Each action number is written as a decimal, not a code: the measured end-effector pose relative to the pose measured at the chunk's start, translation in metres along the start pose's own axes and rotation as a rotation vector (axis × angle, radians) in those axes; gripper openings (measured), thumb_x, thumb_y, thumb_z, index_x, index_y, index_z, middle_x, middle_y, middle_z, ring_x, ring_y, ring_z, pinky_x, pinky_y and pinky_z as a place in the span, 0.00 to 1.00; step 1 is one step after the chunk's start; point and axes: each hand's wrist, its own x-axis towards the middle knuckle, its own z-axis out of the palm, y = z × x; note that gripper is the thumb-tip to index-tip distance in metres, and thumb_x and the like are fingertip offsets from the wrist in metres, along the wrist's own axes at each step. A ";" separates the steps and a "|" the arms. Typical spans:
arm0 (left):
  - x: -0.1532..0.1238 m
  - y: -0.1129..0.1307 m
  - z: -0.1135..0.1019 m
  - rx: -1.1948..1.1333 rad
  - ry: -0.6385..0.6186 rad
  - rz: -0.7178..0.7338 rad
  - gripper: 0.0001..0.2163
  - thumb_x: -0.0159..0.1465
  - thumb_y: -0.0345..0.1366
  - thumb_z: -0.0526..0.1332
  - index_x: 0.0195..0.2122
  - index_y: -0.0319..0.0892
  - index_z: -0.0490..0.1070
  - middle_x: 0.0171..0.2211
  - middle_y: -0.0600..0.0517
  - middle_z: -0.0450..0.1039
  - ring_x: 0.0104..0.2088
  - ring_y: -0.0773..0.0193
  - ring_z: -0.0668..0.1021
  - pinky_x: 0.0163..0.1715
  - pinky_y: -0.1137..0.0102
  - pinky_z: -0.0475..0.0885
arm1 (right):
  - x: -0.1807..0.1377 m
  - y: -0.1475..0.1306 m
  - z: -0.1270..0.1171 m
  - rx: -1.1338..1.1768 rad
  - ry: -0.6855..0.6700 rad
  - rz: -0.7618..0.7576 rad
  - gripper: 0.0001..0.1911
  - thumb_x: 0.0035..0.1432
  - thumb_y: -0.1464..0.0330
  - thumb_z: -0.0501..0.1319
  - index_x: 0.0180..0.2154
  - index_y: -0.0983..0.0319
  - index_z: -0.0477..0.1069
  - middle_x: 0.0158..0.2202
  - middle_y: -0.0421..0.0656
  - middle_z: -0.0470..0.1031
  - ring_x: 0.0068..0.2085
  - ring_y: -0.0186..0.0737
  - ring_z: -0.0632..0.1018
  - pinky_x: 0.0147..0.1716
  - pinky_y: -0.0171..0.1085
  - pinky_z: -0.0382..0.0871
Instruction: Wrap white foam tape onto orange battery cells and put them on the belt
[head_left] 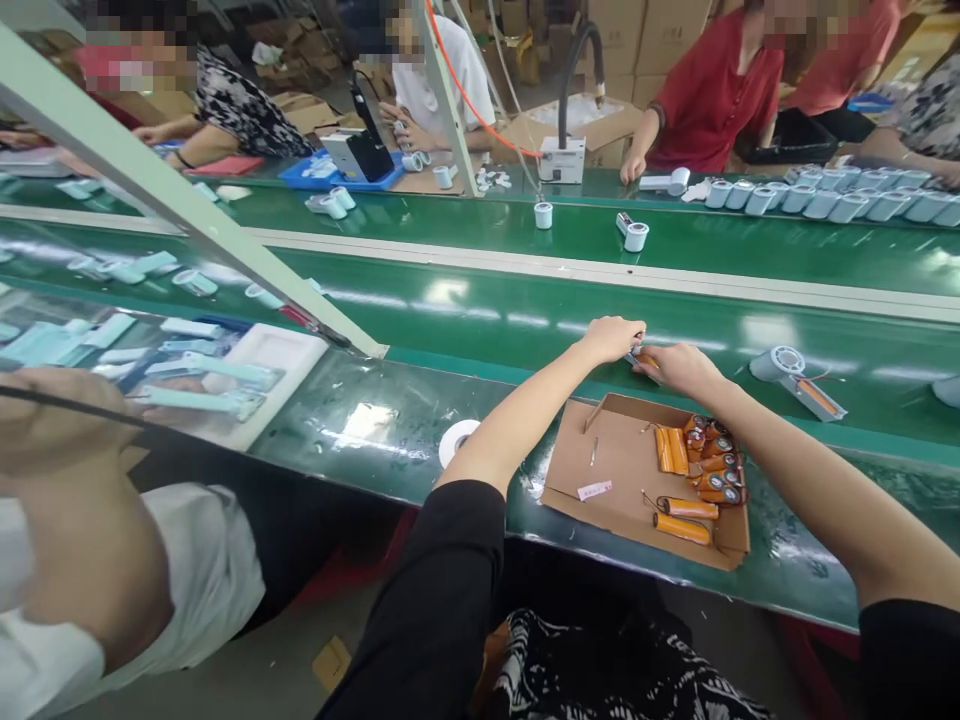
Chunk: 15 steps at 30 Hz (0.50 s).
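Note:
Over the near edge of the green belt, my left hand and my right hand meet with closed fingers around a handheld fan part. A bit of orange, like a battery, shows between them; the fingers hide most of the part. Below my hands, a shallow cardboard tray holds several orange batteries with thin wires, mostly along its right side. To the right on the belt lies a light-blue handheld fan with a round head and an opened handle showing an orange battery.
A white tape roll lies left of my left forearm. A slanted metal post rises at left, beside a white tray of light-blue parts. Co-workers sit across the belts, near rows of fan heads; another person's arm is at my left.

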 end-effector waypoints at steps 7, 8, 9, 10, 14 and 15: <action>-0.055 0.000 -0.004 -0.078 0.118 0.113 0.16 0.78 0.40 0.60 0.63 0.45 0.75 0.65 0.43 0.76 0.65 0.54 0.77 0.66 0.55 0.74 | 0.012 0.002 -0.012 0.061 -0.005 -0.112 0.19 0.75 0.55 0.60 0.47 0.60 0.85 0.40 0.52 0.86 0.39 0.46 0.84 0.44 0.40 0.75; -0.077 -0.008 0.001 -0.100 0.154 0.139 0.16 0.78 0.38 0.58 0.63 0.45 0.75 0.66 0.44 0.76 0.67 0.54 0.76 0.68 0.56 0.73 | 0.011 0.004 -0.014 0.088 0.022 -0.135 0.19 0.75 0.55 0.61 0.46 0.60 0.84 0.40 0.51 0.86 0.39 0.44 0.84 0.44 0.38 0.74; -0.105 -0.018 0.008 -0.129 0.198 0.173 0.16 0.77 0.38 0.58 0.63 0.45 0.75 0.65 0.45 0.77 0.69 0.54 0.75 0.70 0.56 0.72 | 0.009 0.005 -0.016 0.120 0.056 -0.156 0.19 0.74 0.54 0.62 0.45 0.61 0.84 0.40 0.50 0.85 0.39 0.42 0.83 0.44 0.37 0.74; -0.136 -0.031 0.016 -0.146 0.252 0.199 0.16 0.77 0.38 0.59 0.62 0.46 0.76 0.64 0.46 0.79 0.70 0.53 0.75 0.70 0.56 0.72 | 0.006 0.006 -0.017 0.156 0.094 -0.172 0.19 0.74 0.53 0.63 0.45 0.61 0.84 0.41 0.49 0.85 0.39 0.41 0.83 0.44 0.36 0.75; -0.278 -0.091 0.050 -0.018 0.558 0.191 0.12 0.75 0.38 0.60 0.52 0.50 0.83 0.48 0.49 0.87 0.54 0.52 0.86 0.57 0.56 0.84 | -0.008 0.005 -0.019 0.309 0.258 -0.168 0.19 0.75 0.52 0.64 0.48 0.61 0.81 0.47 0.48 0.83 0.42 0.40 0.82 0.46 0.40 0.79; -0.308 -0.104 0.056 0.052 0.609 0.167 0.11 0.75 0.36 0.60 0.50 0.51 0.83 0.45 0.50 0.87 0.50 0.52 0.88 0.54 0.55 0.85 | -0.012 0.003 -0.019 0.344 0.300 -0.152 0.19 0.75 0.52 0.65 0.50 0.61 0.80 0.50 0.47 0.82 0.44 0.42 0.82 0.47 0.43 0.80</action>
